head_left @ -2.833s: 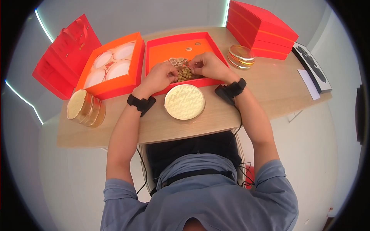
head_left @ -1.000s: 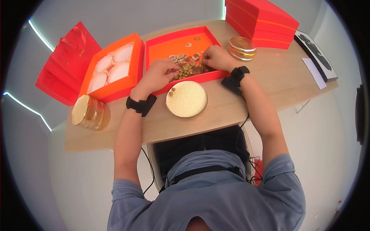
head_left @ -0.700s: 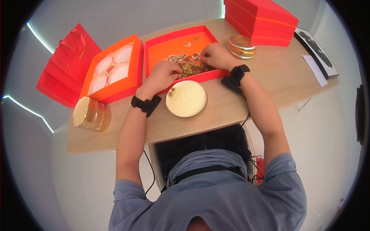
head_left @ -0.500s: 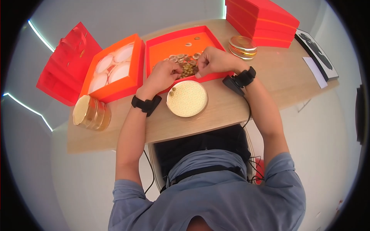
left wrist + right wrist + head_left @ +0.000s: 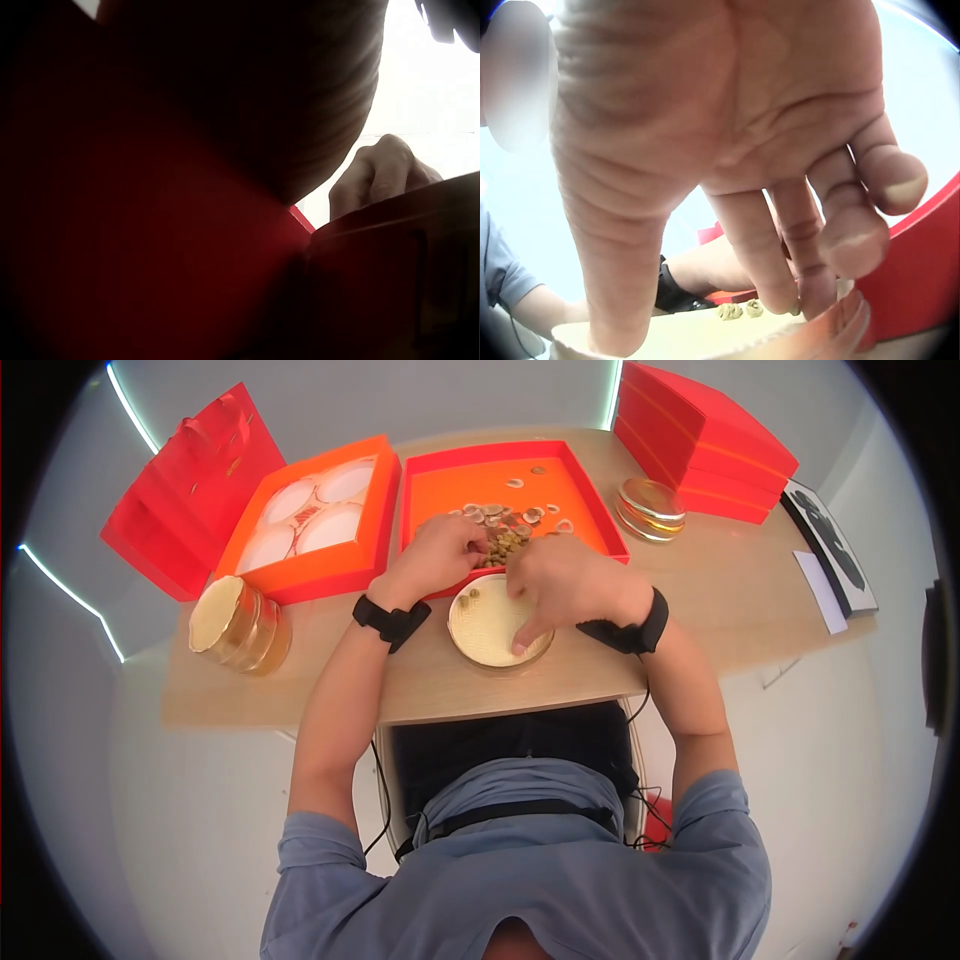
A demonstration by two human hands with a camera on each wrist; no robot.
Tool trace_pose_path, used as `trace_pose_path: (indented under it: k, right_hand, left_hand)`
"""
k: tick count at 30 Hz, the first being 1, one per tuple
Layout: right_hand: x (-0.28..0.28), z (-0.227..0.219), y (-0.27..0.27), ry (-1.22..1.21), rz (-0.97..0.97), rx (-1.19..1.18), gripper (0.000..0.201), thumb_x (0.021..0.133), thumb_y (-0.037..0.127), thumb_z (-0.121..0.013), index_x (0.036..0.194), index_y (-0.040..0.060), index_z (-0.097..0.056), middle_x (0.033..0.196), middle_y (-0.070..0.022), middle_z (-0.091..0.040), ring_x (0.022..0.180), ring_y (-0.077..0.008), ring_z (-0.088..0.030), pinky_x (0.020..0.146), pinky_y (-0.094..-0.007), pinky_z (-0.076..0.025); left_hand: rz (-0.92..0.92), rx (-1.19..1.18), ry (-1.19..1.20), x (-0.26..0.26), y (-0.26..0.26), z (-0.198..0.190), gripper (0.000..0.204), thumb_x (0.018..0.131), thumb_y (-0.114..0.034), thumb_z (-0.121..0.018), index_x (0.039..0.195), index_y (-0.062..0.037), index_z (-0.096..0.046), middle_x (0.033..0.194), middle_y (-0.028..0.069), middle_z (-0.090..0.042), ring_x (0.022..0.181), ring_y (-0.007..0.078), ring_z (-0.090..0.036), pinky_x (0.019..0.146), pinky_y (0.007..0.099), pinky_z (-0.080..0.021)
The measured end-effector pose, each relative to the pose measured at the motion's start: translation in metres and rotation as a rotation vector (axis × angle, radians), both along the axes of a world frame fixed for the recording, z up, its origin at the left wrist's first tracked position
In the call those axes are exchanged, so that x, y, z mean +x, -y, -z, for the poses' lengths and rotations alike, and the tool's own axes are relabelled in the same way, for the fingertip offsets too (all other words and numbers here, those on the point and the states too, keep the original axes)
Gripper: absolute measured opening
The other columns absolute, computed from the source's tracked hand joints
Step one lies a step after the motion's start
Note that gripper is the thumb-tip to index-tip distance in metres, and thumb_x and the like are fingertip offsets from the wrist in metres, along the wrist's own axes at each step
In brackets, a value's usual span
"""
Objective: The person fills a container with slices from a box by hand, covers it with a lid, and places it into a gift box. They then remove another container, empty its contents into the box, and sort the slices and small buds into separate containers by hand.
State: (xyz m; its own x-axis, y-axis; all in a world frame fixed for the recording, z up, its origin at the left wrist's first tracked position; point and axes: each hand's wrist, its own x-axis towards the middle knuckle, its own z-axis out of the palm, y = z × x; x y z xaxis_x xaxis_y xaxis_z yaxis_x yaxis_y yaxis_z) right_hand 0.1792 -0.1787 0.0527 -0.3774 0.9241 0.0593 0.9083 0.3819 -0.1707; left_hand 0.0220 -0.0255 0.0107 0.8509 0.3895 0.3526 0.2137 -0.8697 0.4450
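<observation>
In the head view my left hand (image 5: 444,555) reaches over the near rim of a shallow red box (image 5: 610,525) with an orange floor. Its curled fingers are at a heap of small knobbly greenish pieces (image 5: 505,545); what lies between the fingertips is hidden. My right hand (image 5: 580,580) spreads over the patterned gold lid (image 5: 480,635) of a round canister. The right wrist view shows its thumb (image 5: 622,315) resting on the lid and its fingertips near the far rim, apart from the thumb. Two coiled pieces (image 5: 731,310) sit on the lid beside the fingers.
Pale round dried slices (image 5: 490,510) lie behind the heap. Left stand an orange box (image 5: 265,580) with white round inserts, a red bag (image 5: 190,490) and stacked gold-lidded jars (image 5: 240,630). On the right are a glass jar (image 5: 650,510), red boxes (image 5: 700,445) and a black-and-white framed piece (image 5: 830,550).
My right hand has left the box and come back toward me onto the lid. Pieces now lie on the lid, bare 2.8 s ago. My left hand has stayed at the heap.
</observation>
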Motion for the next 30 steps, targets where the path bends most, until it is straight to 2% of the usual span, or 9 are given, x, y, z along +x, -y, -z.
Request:
trace_pose_path:
  k: [5,9,12,15,18,21,24,27,30]
  right_hand:
    - [-0.013,-0.006,0.004,0.035,0.006,-0.07,0.047,0.055,0.04,-0.086,0.069,0.0001,-0.065,0.077,-0.0126,-0.063,0.076,-0.0327,-0.06,0.067,-0.0415,-0.046]
    - [-0.005,0.0,0.001,-0.035,-0.02,-0.012,0.047,0.056,0.04,-0.086,0.065,-0.0005,-0.064,0.072,-0.0126,-0.063,0.07,-0.032,-0.06,0.063,-0.0405,-0.045]
    - [0.013,0.008,-0.013,-0.237,-0.009,0.076,0.05,0.065,0.045,-0.083,0.059,0.0011,-0.06,0.05,-0.0095,-0.05,0.049,-0.0233,-0.052,0.049,-0.0366,-0.038]
    - [0.036,0.014,-0.03,-0.564,0.261,0.194,0.051,0.072,0.042,-0.081,0.055,0.0016,-0.054,0.046,-0.0065,-0.043,0.044,-0.0163,-0.041,0.045,-0.0346,-0.032]
    - [0.06,0.017,-0.038,-0.474,0.366,0.057,0.038,0.076,0.025,-0.081,0.059,-0.0003,-0.058,0.054,-0.0045,-0.053,0.05,-0.0095,-0.044,0.047,-0.029,-0.033]
    - [0.056,0.019,-0.035,-0.563,0.214,0.015,0.039,0.076,0.023,-0.08,0.056,-0.0001,-0.055,0.051,-0.0025,-0.048,0.048,-0.01,-0.04,0.046,-0.0299,-0.031]
    - [0.042,0.008,-0.024,-0.472,0.096,-0.036,0.041,0.076,0.023,-0.079,0.055,-0.0012,-0.053,0.049,-0.0056,-0.045,0.048,-0.0118,-0.039,0.046,-0.0311,-0.031]
    - [0.03,0.001,-0.018,-0.271,0.098,-0.118,0.04,0.077,0.023,-0.075,0.056,-0.0029,-0.053,0.051,-0.0123,-0.045,0.048,-0.019,-0.043,0.049,-0.0347,-0.034]
    - [0.028,0.017,-0.02,-0.241,0.025,0.004,0.035,0.077,0.02,-0.07,0.058,-0.0037,-0.053,0.054,-0.0177,-0.046,0.051,-0.0276,-0.046,0.052,-0.0389,-0.036]
  left_hand:
    - [-0.004,-0.016,-0.018,0.0,0.0,-0.002,0.008,0.076,0.003,-0.067,0.083,0.0008,-0.067,0.081,0.0152,-0.067,0.074,0.0274,-0.065,0.067,0.0357,-0.051]
    - [-0.002,-0.054,0.01,-0.001,0.0,-0.004,0.01,0.075,0.002,-0.069,0.085,0.0004,-0.069,0.078,0.0126,-0.066,0.069,0.0221,-0.063,0.065,0.0329,-0.05]
    - [0.012,-0.229,0.048,-0.006,0.002,-0.014,0.011,0.075,0.001,-0.071,0.086,-0.0004,-0.07,0.075,0.0074,-0.065,0.067,0.0165,-0.059,0.063,0.0303,-0.048]
    - [0.086,-0.428,0.034,-0.015,0.007,-0.032,0.009,0.075,0.0,-0.073,0.085,-0.0009,-0.072,0.073,0.0024,-0.063,0.068,0.0119,-0.055,0.062,0.0273,-0.044]
    - [0.207,-0.452,-0.049,-0.021,0.014,-0.043,0.007,0.075,-0.001,-0.074,0.082,-0.0006,-0.072,0.073,0.0002,-0.06,0.07,0.0103,-0.052,0.062,0.0255,-0.041]
    - [0.274,-0.427,-0.128,-0.02,0.015,-0.041,0.007,0.075,-0.001,-0.075,0.081,-0.0004,-0.072,0.072,0.0002,-0.057,0.069,0.0098,-0.05,0.063,0.0245,-0.039]
    - [0.271,-0.419,-0.205,-0.019,0.015,-0.038,0.009,0.074,-0.002,-0.077,0.081,-0.0004,-0.072,0.071,0.0003,-0.054,0.068,0.0101,-0.049,0.062,0.0248,-0.04]
    - [0.254,-0.414,-0.251,-0.018,0.018,-0.04,0.01,0.073,-0.001,-0.077,0.082,-0.0005,-0.073,0.071,0.0003,-0.052,0.068,0.0103,-0.049,0.063,0.0249,-0.04]
    - [0.271,-0.398,-0.274,-0.019,0.017,-0.039,0.016,0.071,-0.003,-0.078,0.085,-0.0009,-0.072,0.073,-0.0001,-0.05,0.07,0.0106,-0.048,0.064,0.0252,-0.04]
